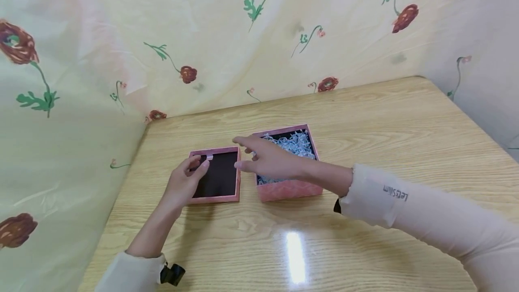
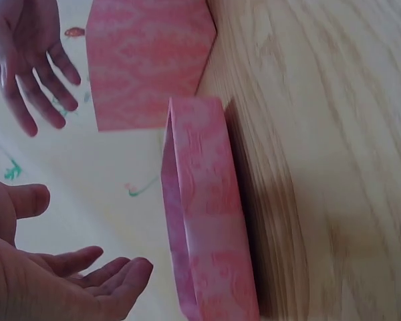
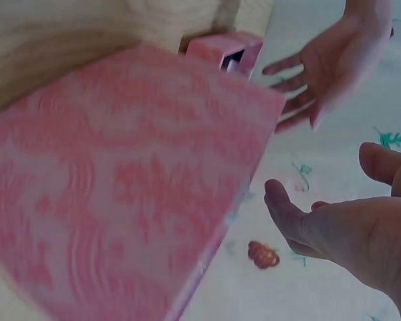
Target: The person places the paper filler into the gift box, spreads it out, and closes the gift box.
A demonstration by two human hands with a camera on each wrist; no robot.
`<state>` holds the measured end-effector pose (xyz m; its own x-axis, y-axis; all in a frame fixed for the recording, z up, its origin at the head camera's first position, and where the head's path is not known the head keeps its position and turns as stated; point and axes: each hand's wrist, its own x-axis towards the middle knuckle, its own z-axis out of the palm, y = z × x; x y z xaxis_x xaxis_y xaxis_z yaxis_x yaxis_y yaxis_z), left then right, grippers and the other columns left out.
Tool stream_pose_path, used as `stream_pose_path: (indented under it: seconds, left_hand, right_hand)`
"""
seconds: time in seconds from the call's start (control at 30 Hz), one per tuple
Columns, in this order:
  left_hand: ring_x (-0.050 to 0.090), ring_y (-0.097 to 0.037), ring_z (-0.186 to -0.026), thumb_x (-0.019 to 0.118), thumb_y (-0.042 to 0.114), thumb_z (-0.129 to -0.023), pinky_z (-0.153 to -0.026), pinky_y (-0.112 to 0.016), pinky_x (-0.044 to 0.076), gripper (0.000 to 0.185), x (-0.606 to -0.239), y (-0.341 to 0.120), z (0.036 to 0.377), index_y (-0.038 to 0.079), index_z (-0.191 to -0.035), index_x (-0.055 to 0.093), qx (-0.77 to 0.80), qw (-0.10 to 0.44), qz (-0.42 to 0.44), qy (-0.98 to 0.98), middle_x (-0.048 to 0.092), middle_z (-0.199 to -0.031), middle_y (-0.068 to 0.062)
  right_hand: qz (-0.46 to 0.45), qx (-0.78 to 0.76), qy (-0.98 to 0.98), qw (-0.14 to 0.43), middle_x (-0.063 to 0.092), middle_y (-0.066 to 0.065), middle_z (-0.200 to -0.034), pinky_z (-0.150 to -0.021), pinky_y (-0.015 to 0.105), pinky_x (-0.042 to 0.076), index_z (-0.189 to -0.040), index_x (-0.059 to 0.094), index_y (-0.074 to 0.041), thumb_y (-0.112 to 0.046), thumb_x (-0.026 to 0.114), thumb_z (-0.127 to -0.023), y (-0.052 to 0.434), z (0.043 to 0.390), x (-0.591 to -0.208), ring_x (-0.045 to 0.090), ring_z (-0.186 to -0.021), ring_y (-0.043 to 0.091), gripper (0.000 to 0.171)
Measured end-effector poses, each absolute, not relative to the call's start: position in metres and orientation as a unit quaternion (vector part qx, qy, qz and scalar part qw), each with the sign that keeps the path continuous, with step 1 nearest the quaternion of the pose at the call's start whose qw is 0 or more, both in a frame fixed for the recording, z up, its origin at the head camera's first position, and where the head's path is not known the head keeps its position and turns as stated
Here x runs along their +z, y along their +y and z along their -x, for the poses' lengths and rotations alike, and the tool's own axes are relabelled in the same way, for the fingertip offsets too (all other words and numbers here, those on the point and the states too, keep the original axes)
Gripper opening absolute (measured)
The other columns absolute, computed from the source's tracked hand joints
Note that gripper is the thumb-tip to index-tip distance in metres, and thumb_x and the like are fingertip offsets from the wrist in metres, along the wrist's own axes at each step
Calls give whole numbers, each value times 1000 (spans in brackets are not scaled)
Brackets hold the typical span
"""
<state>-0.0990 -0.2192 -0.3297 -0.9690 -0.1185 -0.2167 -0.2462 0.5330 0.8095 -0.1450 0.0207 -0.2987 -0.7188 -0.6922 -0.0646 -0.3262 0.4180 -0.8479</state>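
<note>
In the head view, the biggest thing is the cream cloth with red flowers and green leaves (image 1: 219, 35), hanging at the far side and down the left. In front of it is the light brown wood-grain surface (image 1: 385, 125).

Next in size is the deep pink patterned box, likely stiff card (image 1: 289, 191), sitting on the right with its top open. It looks light and stiff, and not very slippery. Its flat sides seem good to hold, one hand on each side, but a hard squeeze might bend them.

Just left of it lies the shallow pink square box with a dark inside (image 1: 219, 177). It should be lighter still, and easy to pick up by its left and right edges.

Then come the hands. The right hand (image 1: 271, 159) is over the deep box, its fingers pointing left past the rim, thumb well apart, holding nothing. The left hand (image 1: 184, 181) is by the left edge of the shallow box, with bent, loose fingers and a gap to the thumb, also holding nothing.

Smaller are the crinkly pale blue paper shreds (image 1: 300, 143) inside the deep box, soft and probably easy to spill. Smallest is the pale pink strip (image 1: 209, 157) at the shallow box's far edge.
</note>
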Motion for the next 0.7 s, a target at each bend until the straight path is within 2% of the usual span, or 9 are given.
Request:
stream_pose_path:
  seconds: [0.07,0.2,0.3,0.37,0.43,0.47,0.57,0.67,0.7]
  left_hand:
    - [38,-35,-135,50,42,-99,-110,-48,31,61,-329,-224,100,5,-147,36,463,66,109,877,39,-147,-18]
    - [42,-35,-132,48,43,-100,-104,-48,39,63,-328,-234,103,5,-148,34,457,66,117,879,37,-148,-18]
    - [56,-37,-117,47,46,-99,-98,-47,45,64,-330,-240,106,5,-147,34,447,63,124,884,39,-146,-20]
    - [60,-37,-111,46,48,-99,-98,-48,43,66,-331,-244,107,5,-147,34,429,63,131,891,39,-147,-21]
    - [58,-38,-113,46,48,-99,-100,-49,41,67,-332,-247,109,4,-147,34,414,64,135,898,38,-146,-23]
    - [55,-38,-117,46,48,-99,-102,-49,39,67,-333,-250,110,3,-147,34,410,66,136,900,37,-147,-23]
    - [42,-39,-131,45,47,-99,-105,-52,36,68,-337,-257,112,0,-147,33,390,75,133,908,34,-148,-25]
    - [38,-43,-132,43,45,-100,-105,-54,34,69,-341,-265,113,-5,-146,30,372,91,127,915,34,-146,-29]
    - [38,-44,-131,43,45,-101,-104,-55,34,70,-343,-267,113,-6,-146,30,361,98,126,919,35,-144,-31]
  right_hand:
    - [306,-448,812,214,34,6,-151,-98,40,46,-152,27,-14,-28,58,-97,16,140,-301,45,-129,25,64]
    - [304,-456,807,219,31,8,-153,-105,40,38,-153,26,-14,-26,59,-97,4,132,-305,39,-133,23,66]
    - [296,-466,797,243,23,6,-157,-111,40,30,-154,20,-15,-26,59,-96,-4,126,-307,27,-141,20,71]
    - [289,-466,797,253,19,6,-158,-114,40,24,-155,17,-14,-27,59,-96,-10,122,-310,19,-144,19,73]
    - [279,-466,797,263,16,8,-159,-115,40,20,-155,14,-11,-28,59,-96,-17,118,-312,15,-145,18,75]
    - [280,-465,799,259,19,11,-158,-115,40,22,-154,15,-8,-26,59,-96,-20,116,-314,20,-143,20,76]
    - [260,-449,815,257,18,15,-157,-114,41,22,-154,13,-4,-29,61,-94,-32,108,-321,20,-143,24,80]
    - [222,-439,831,261,16,20,-157,-113,43,25,-153,11,-2,-31,63,-92,-42,100,-330,21,-142,27,85]
    - [205,-434,836,266,11,20,-158,-113,43,24,-154,8,-3,-33,63,-92,-44,97,-333,16,-144,28,88]
